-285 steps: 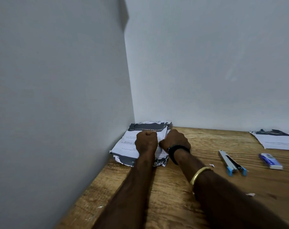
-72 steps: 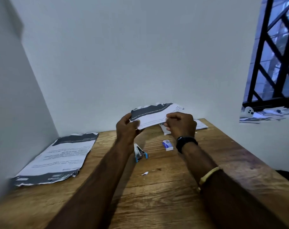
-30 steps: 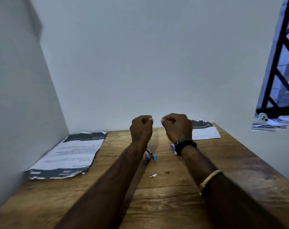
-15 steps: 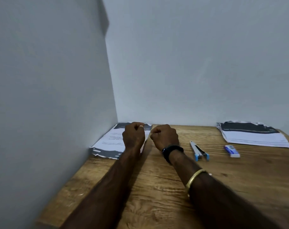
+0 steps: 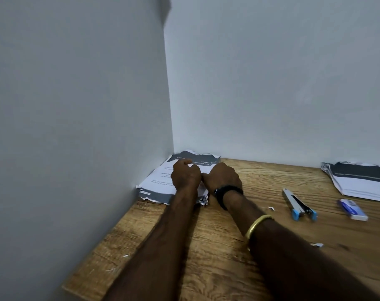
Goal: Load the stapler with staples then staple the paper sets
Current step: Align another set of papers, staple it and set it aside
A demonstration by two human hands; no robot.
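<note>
My left hand (image 5: 185, 175) and my right hand (image 5: 222, 177) sit side by side on the stack of printed paper sets (image 5: 161, 183) in the table's far left corner. Both have their fingers curled onto the top paper set. The fingertips are hidden behind the knuckles. The grey stapler with blue ends (image 5: 297, 203) lies flat on the wood to the right of my right wrist, and neither hand touches it. Further right lies the small blue and white staple box (image 5: 353, 209). A second stack of paper sets (image 5: 362, 183) lies at the far right.
The wooden table (image 5: 217, 246) fits into a corner, with a white wall close on the left and another behind. Small paper scraps (image 5: 271, 207) lie near the stapler and by my right forearm. A black band and a gold bangle are on my right arm.
My view has swung left from the table's right side to the corner. Both hands carried a paper set from the right stack and now rest low on the left stack. The stapler has not moved.
</note>
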